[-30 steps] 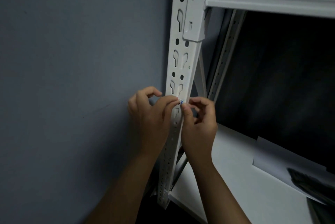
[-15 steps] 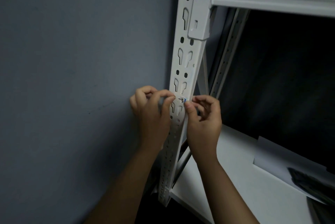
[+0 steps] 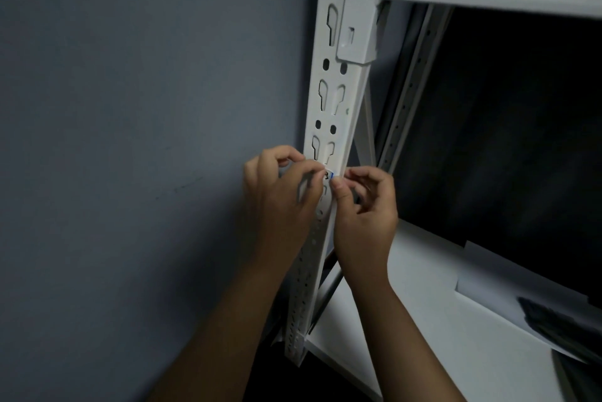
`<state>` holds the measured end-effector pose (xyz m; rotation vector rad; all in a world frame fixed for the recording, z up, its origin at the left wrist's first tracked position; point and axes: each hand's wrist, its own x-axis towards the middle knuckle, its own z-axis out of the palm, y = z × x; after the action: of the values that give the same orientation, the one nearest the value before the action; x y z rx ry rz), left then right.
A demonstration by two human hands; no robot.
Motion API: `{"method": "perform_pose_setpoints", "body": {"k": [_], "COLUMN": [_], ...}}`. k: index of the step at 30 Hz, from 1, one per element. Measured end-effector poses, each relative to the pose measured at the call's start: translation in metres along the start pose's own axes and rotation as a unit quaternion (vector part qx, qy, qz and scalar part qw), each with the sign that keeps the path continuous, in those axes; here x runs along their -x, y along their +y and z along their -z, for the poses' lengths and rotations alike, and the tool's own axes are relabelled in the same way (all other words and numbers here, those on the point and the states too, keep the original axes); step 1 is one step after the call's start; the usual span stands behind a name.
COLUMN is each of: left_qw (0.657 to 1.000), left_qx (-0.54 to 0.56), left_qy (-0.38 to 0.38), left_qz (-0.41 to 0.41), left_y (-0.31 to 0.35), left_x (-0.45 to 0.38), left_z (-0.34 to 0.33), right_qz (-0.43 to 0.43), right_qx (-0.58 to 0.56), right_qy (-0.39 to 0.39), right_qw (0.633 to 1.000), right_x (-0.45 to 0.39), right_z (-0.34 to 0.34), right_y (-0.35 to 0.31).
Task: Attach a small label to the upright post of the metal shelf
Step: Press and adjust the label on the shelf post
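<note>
since the earlier frame, more of the small label (image 3: 328, 174) is exposed against the upright post (image 3: 337, 108), pinched by left hand (image 3: 283, 196) and right hand (image 3: 365, 209); it should be squared, then pressed flat between the slots

Both forearms rise from the lower edge and converge, bare to the wrists. Left hand (image 3: 282, 193): back toward the camera, fingers curled, index tip and thumb brought together at its upper right. Right hand (image 3: 365, 209): just right of the left, thumb (image 3: 340, 190) extended upward, its tip nearly meeting the left index tip; remaining fingers curled loosely inward above the palm. The two hands sit at the same height, fingertips almost touching, wrists well apart below.
</note>
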<state>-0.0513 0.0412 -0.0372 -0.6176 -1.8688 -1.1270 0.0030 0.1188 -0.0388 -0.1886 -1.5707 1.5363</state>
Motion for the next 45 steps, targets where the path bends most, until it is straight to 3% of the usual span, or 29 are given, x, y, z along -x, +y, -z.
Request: {"method": "perform_pose_setpoints", "body": {"k": [9,18,24,29,39,45], "left_qw": [0.991,0.995,0.999,0.999,0.999,0.993], "left_qx": [-0.113,-0.083,-0.041,-0.033,-0.039,-0.082], "left_qy": [-0.003,-0.046,0.000,-0.019,0.013,0.010], "left_qz": [-0.070,-0.036,-0.006,-0.024,-0.024,-0.081], "left_y": [0.008,0.006,-0.001,-0.001,0.001,0.007], "left_x": [-0.004,-0.002,-0.006,-0.001,-0.001,-0.005], "left_z": [-0.001,0.000,0.005,0.004,0.002,0.003], "right_qz": [0.004,-0.004,-0.012,-0.019,-0.010,-0.012], "right_qx": [0.007,0.006,-0.001,-0.001,0.003,-0.004], "right_qy": [0.010,0.008,0.009,0.012,0.010,0.022], "right_qw": [1.000,1.000,1.000,1.000,1.000,1.000], "right_x": [0.001,0.001,0.001,0.002,0.001,0.001], "right_z": [-0.002,-0.001,-0.002,-0.002,-0.002,-0.002], "right_y": [0.001,-0.001,-0.002,-0.001,0.000,0.001]}}
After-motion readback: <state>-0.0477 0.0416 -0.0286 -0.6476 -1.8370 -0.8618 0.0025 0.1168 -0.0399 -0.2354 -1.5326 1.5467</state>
